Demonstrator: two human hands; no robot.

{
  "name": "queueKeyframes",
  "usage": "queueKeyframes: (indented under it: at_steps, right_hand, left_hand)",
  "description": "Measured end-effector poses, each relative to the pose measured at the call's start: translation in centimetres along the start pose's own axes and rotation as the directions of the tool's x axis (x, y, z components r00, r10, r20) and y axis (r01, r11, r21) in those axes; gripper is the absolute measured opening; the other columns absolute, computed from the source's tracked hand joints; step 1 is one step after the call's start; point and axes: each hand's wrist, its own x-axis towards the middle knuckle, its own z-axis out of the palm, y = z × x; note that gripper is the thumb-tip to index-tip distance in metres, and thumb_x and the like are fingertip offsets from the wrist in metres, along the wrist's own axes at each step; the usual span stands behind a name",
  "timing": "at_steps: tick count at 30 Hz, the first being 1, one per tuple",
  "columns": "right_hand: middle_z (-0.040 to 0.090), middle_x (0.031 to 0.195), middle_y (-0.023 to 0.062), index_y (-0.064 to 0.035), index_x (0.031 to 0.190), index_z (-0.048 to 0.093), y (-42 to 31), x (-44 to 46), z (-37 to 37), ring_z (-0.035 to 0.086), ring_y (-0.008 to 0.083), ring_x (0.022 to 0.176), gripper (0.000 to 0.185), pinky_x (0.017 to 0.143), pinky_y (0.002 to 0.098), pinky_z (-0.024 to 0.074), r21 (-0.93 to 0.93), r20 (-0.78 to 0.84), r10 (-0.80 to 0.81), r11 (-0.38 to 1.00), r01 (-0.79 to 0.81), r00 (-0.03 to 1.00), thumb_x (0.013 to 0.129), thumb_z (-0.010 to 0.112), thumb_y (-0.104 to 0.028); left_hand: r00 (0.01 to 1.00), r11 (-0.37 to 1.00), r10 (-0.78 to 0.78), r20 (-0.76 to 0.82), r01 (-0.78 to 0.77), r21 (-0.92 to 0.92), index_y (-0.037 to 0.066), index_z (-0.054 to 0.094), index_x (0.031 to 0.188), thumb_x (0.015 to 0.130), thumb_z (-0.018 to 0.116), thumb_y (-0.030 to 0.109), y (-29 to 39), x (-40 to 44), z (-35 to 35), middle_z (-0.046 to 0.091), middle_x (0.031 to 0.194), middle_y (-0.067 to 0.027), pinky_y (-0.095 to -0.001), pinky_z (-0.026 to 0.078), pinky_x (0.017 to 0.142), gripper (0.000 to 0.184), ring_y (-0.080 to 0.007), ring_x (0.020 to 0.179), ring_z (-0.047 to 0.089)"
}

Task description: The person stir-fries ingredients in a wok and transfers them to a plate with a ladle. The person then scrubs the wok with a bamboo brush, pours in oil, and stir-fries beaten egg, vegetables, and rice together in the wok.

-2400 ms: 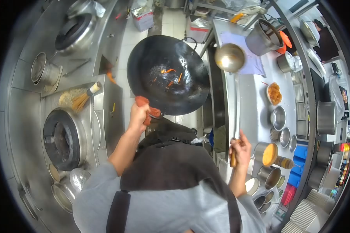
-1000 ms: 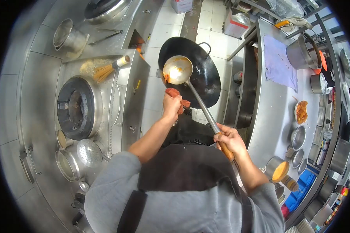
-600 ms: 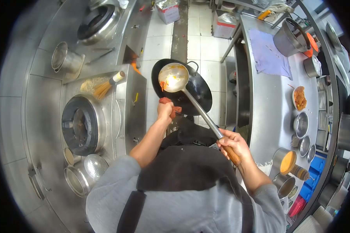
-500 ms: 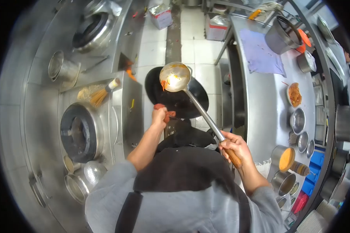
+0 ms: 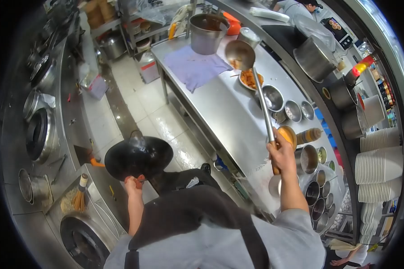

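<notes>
My left hand (image 5: pixel 134 189) is closed around a red cloth (image 5: pixel 133 178) at the near rim of a black wok (image 5: pixel 138 158), which it holds over the floor in front of me. The inside of the wok looks dark and shiny. In my right hand (image 5: pixel 283 154) is the wooden-ended handle of a long steel ladle (image 5: pixel 265 105). The ladle's bowl is above the steel counter, just beyond a plate of orange-brown food (image 5: pixel 251 80). Some orange residue shows in the bowl. Below the bowl's near edge, whether it touches the plate cannot be made out.
The steel counter (image 5: pixel 211 101) on the right carries a purple cloth (image 5: pixel 193 65), a large pot (image 5: pixel 207 36), metal bowls (image 5: pixel 272 98) and sauce containers (image 5: pixel 308 159). Stove burners (image 5: pixel 83 242) line the left. Stacked white bowls (image 5: pixel 378 166) stand far right. Another person (image 5: pixel 300 10) is at the top.
My view has turned right. The ladle has moved from over the wok to above the counter by the plate of food. The wok, still in my left hand, now sits apart from the ladle.
</notes>
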Motion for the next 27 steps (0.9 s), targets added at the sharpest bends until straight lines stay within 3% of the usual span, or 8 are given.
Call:
queueKeyframes:
  at_steps: [1,2,6,8,19,21,23,27]
  right_hand:
    - [0.061,0.074,0.0178,-0.0025,0.134,0.044,0.3,0.8,-0.4,0.061,0.0326,0.062,0.059,0.059,0.0359,0.0487,-0.357,-0.067,-0.076,0.933,0.047,0.995,0.079,0.062,-0.015]
    - [0.059,0.079,0.0224,-0.0062,0.134,0.045,0.6,1.5,-0.8,0.058,0.0394,0.076,0.059,0.071,0.0427,0.0470,-0.437,-0.094,-0.118,0.897,0.065,0.989,0.077,0.059,-0.018]
    - [0.060,0.085,0.0217,0.0021,0.128,0.047,5.3,5.0,-1.6,0.058,0.0375,0.081,0.057,0.074,0.0436,0.0451,-0.711,-0.087,-0.192,0.700,0.074,0.978,0.073,0.060,-0.005]
    - [0.060,0.087,0.0217,0.0017,0.128,0.047,7.2,5.6,-1.6,0.058,0.0374,0.081,0.057,0.074,0.0441,0.0450,-0.724,-0.095,-0.220,0.685,0.084,0.971,0.073,0.060,-0.005]
    - [0.059,0.088,0.0222,0.0000,0.133,0.043,12.6,5.2,-0.5,0.059,0.0367,0.079,0.062,0.072,0.0433,0.0450,-0.578,-0.220,-0.257,0.812,0.087,0.941,0.073,0.060,-0.002]
    - [0.059,0.085,0.0212,-0.0014,0.132,0.043,14.8,5.7,-0.3,0.058,0.0373,0.077,0.057,0.070,0.0448,0.0458,-0.520,-0.257,-0.385,0.828,0.209,0.887,0.078,0.058,-0.008]
    - [0.058,0.082,0.0204,0.0017,0.133,0.042,13.1,6.3,-2.3,0.057,0.0324,0.069,0.060,0.067,0.0392,0.0454,-0.462,-0.196,-0.267,0.874,0.151,0.943,0.075,0.058,-0.001]
    - [0.056,0.072,0.0179,0.0020,0.129,0.048,13.9,7.5,-3.7,0.056,0.0294,0.063,0.055,0.065,0.0360,0.0454,-0.472,-0.207,-0.249,0.872,0.127,0.946,0.076,0.059,-0.003]
  left_hand:
    - [1.000,0.999,0.015,-0.017,-0.016,-0.028,0.009,0.042,0.088,0.068,0.036,-0.009,-0.1,0.1,0.0,0.042,0.078,-0.0105,-0.0527,0.054,0.065,0.027,-0.0393,0.068,0.056]
    - [0.999,0.999,0.008,-0.044,-0.009,-0.030,0.010,0.043,0.087,0.067,0.036,-0.009,-0.1,0.3,0.1,0.042,0.076,-0.0108,-0.0533,0.054,0.066,0.028,-0.0396,0.069,0.056]
    - [0.999,1.000,0.008,-0.035,-0.008,0.000,0.003,0.052,0.101,0.071,0.038,-0.007,0.0,-0.6,0.5,0.053,0.101,-0.0179,-0.0481,0.053,0.071,0.034,-0.0356,0.087,0.056]
    - [0.995,1.000,0.000,-0.101,-0.001,-0.009,0.002,0.047,0.093,0.062,0.034,-0.009,0.0,-0.8,0.5,0.048,0.096,-0.0195,-0.0501,0.053,0.070,0.035,-0.0385,0.084,0.056]
    - [0.991,0.995,0.032,-0.131,-0.043,-0.086,0.004,0.043,0.098,0.065,0.034,-0.009,-1.6,-1.8,1.3,0.043,0.104,-0.0207,-0.0516,0.053,0.068,0.037,-0.0408,0.084,0.054]
    - [0.986,0.994,0.032,-0.163,-0.048,-0.094,0.004,0.043,0.100,0.066,0.034,-0.009,-2.1,-2.0,1.9,0.043,0.105,-0.0206,-0.0515,0.053,0.068,0.037,-0.0404,0.085,0.054]
    - [0.980,0.988,0.035,-0.196,-0.063,-0.138,0.008,0.042,0.094,0.064,0.035,-0.011,-2.4,-1.7,1.6,0.042,0.089,-0.0178,-0.0562,0.053,0.070,0.036,-0.0429,0.077,0.057]
    - [0.976,0.977,0.036,-0.216,-0.080,-0.196,0.009,0.042,0.101,0.066,0.035,-0.011,-2.8,-2.8,1.2,0.042,0.096,-0.0204,-0.0551,0.053,0.071,0.040,-0.0422,0.079,0.057]
